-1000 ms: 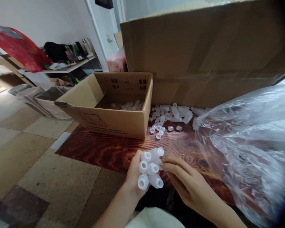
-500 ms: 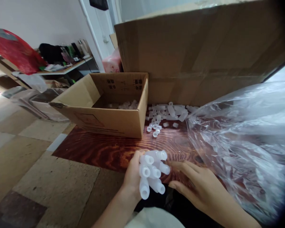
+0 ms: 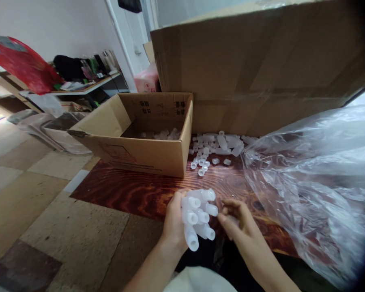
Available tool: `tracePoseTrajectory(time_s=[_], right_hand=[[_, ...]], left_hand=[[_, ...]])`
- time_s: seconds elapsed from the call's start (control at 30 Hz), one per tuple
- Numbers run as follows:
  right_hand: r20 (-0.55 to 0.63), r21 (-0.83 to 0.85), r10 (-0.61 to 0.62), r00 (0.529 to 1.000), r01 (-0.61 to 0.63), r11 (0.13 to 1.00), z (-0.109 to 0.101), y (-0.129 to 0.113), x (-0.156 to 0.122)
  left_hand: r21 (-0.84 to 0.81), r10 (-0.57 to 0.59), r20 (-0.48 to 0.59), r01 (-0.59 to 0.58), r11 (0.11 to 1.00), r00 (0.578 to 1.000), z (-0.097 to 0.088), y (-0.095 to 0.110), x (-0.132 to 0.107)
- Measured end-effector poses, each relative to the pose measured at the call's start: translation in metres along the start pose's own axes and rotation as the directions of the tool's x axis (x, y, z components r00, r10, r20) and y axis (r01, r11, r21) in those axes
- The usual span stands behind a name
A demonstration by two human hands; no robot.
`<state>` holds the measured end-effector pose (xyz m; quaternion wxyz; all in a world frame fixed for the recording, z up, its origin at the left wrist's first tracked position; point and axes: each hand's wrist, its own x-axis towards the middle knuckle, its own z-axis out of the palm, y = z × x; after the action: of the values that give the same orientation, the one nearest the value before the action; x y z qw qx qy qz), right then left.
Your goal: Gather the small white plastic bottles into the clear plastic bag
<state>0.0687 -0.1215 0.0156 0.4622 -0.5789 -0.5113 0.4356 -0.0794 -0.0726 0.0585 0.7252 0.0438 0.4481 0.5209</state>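
My left hand (image 3: 173, 223) is closed around a bunch of several small translucent white plastic bottles (image 3: 197, 215), their open necks pointing right. My right hand (image 3: 239, 221) is just right of the bunch, fingers curled in a pinch on a small pale piece that I cannot make out. Both hands hover over the near edge of a dark red wood-grain table (image 3: 134, 194). Farther back on the table lies a scatter of loose white bottles and caps (image 3: 214, 148).
An open cardboard box (image 3: 146, 156) with white pieces inside stands at the table's left. A big cardboard carton (image 3: 255, 69) walls off the back. A large clear plastic bag (image 3: 316, 182) fills the right. Tiled floor (image 3: 33, 194) lies to the left, with a cluttered shelf and red bag beyond.
My right hand was flat beside the bottles half a second ago; its fingers have curled into a pinch close to the bunch. The left hand keeps hold of the bottles.
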Motion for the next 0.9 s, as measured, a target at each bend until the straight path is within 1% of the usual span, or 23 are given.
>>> tracePoseTrajectory(time_s=[0.03, 0.07, 0.1, 0.13, 0.17, 0.2, 0.23, 0.27, 0.3, 0.33, 0.37, 0.47, 0.53, 0.6, 0.67, 0.83, 0.9], right_hand=[[-0.017, 0.144, 0.120, 0.993, -0.116, 0.983, -0.001, 0.001, -0.001], [-0.007, 0.245, 0.194, 0.981, -0.187, 0.951, -0.003, 0.002, -0.002], [0.019, 0.278, 0.220, 0.975, -0.217, 0.936, -0.006, 0.001, -0.002], [0.039, 0.239, 0.202, 0.979, -0.205, 0.949, -0.009, 0.000, -0.002], [0.039, 0.145, 0.135, 0.990, -0.140, 0.980, -0.013, -0.003, -0.002], [0.030, 0.015, 0.040, 0.999, -0.040, 0.999, -0.016, -0.006, -0.002], [0.030, -0.121, -0.070, 0.997, 0.073, 0.990, -0.019, -0.010, -0.002], [0.043, -0.235, -0.175, 0.984, 0.180, 0.955, -0.022, -0.014, -0.002], [0.064, -0.314, -0.262, 0.963, 0.269, 0.911, -0.023, -0.018, -0.003], [0.096, -0.356, -0.318, 0.943, 0.331, 0.874, -0.023, -0.022, -0.003], [0.138, -0.375, -0.343, 0.929, 0.370, 0.850, -0.022, -0.027, -0.004], [0.236, -0.396, -0.361, 0.902, 0.429, 0.812, -0.017, -0.038, -0.003], [0.284, -0.406, -0.420, 0.862, 0.504, 0.762, -0.013, -0.044, 0.000], [0.311, -0.418, -0.484, 0.818, 0.576, 0.703, -0.010, -0.047, 0.003], [0.325, -0.431, -0.517, 0.792, 0.611, 0.665, -0.007, -0.047, 0.004], [0.269, -0.454, -0.551, 0.790, 0.609, 0.650, 0.006, -0.044, 0.002], [0.269, -0.476, -0.557, 0.786, 0.611, 0.632, 0.008, -0.045, 0.001]], left_hand=[[0.004, 0.020, 0.008, -0.020, 1.000, 1.000, -0.001, 0.002, 0.001], [0.009, 0.034, 0.010, -0.034, 0.999, 0.999, -0.002, 0.003, 0.002], [0.015, 0.041, 0.008, -0.041, 0.999, 0.999, -0.004, 0.004, 0.004], [0.021, 0.031, 0.011, -0.031, 0.999, 0.999, -0.006, 0.005, 0.005], [0.029, 0.001, 0.033, -0.002, 1.000, 0.999, -0.008, 0.006, 0.006], [0.036, -0.037, 0.073, 0.035, 0.999, 0.997, -0.010, 0.006, 0.007], [0.043, -0.072, 0.121, 0.067, 0.997, 0.990, -0.012, 0.006, 0.008], [0.052, -0.098, 0.163, 0.091, 0.994, 0.982, -0.013, 0.006, 0.008], [0.061, -0.114, 0.192, 0.104, 0.993, 0.975, -0.014, 0.006, 0.009], [0.067, -0.113, 0.203, 0.101, 0.993, 0.973, -0.014, 0.006, 0.008], [0.070, -0.093, 0.195, 0.081, 0.994, 0.976, -0.014, 0.006, 0.008], [0.080, 0.046, 0.108, -0.055, 0.995, 0.993, -0.011, 0.006, 0.009], [0.101, 0.156, 0.037, -0.159, 0.982, 0.987, -0.009, 0.006, 0.010], [0.140, 0.217, 0.000, -0.215, 0.967, 0.976, -0.008, 0.005, 0.011], [0.168, 0.244, 0.001, -0.241, 0.956, 0.970, -0.008, 0.004, 0.012], [0.202, 0.269, 0.054, -0.274, 0.940, 0.962, -0.005, 0.001, 0.012], [0.195, 0.258, 0.056, -0.264, 0.945, 0.964, -0.004, 0.000, 0.014]])
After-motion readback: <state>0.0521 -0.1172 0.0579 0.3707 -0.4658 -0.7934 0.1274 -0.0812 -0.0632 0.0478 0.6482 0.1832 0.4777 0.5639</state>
